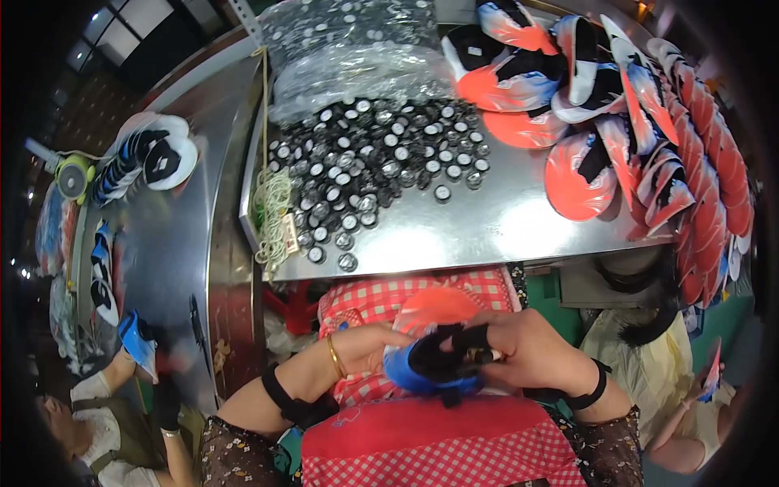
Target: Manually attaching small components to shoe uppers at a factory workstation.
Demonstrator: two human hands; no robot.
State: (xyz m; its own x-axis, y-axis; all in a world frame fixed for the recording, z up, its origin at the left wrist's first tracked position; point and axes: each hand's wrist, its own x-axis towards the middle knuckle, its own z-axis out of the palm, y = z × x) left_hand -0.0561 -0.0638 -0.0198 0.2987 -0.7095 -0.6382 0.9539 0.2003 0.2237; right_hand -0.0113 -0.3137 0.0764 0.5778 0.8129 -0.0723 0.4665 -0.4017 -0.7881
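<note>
Both of your hands meet low over your lap, below the counter's [487,235] near edge. Your left hand [369,345] and right hand [527,345] are together, clamped on a blue, black and orange shoe upper [434,357]. Up on the counter, a heap of small black-and-white round dials [373,170] reaches the front left edge, and stacked orange shoe uppers [617,130] crowd the right rim. Bare steel lies between them.

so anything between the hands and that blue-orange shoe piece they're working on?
No. Both the left hand and the right hand are already on the shoe piece, held over the lap below the metal table; nothing visible sits between them.
</note>
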